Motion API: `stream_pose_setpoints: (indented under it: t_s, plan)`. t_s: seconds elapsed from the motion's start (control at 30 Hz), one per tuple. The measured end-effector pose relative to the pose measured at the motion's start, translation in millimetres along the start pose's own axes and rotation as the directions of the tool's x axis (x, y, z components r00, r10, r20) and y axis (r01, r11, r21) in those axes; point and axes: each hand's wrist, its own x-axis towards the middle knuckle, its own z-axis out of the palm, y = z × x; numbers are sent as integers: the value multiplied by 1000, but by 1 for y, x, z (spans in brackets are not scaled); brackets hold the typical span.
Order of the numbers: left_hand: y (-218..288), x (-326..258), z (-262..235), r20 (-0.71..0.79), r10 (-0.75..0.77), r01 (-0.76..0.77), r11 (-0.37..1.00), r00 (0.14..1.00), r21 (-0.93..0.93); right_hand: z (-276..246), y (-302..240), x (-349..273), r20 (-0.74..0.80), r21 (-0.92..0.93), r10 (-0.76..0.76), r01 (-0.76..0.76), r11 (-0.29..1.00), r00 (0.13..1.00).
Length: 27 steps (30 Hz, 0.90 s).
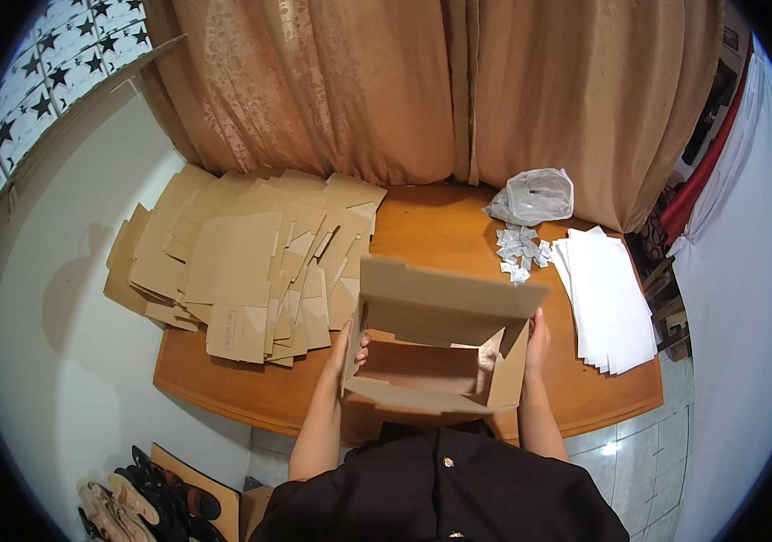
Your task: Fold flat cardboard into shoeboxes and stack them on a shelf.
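A brown cardboard box [440, 312], partly folded with its lid flap standing up at the far side, is held over the near edge of the wooden table [422, 221]. My left hand [353, 348] grips the box's left wall, fingers curled over its edge. Against the box's right wall presses my right hand [538, 343]. The inside of the box looks empty.
A spread pile of flat cardboard blanks [241, 262] covers the table's left part. At the right lie a stack of white sheets [607, 303], several small white sachets [520, 248] and a clear plastic bag [535, 197]. Curtains hang behind. Shoes [147, 501] sit on the floor at lower left.
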Motion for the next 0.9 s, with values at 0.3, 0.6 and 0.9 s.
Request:
stream_pose_setpoints:
  t_s: [0.3, 0.6, 0.9]
  plan:
    - [9, -8, 40, -306, 313, -250, 941, 899, 227, -19, 38, -18, 33, 124, 586, -585, 801, 809]
    - [-1, 2, 10, -279, 153, -99, 975, 948, 201, -13, 22, -7, 139, -137, 541, -525, 840, 829]
    - [-7, 2, 7, -244, 110, -60, 978, 963, 202, -19, 11, 1, 112, -303, 582, -530, 792, 806]
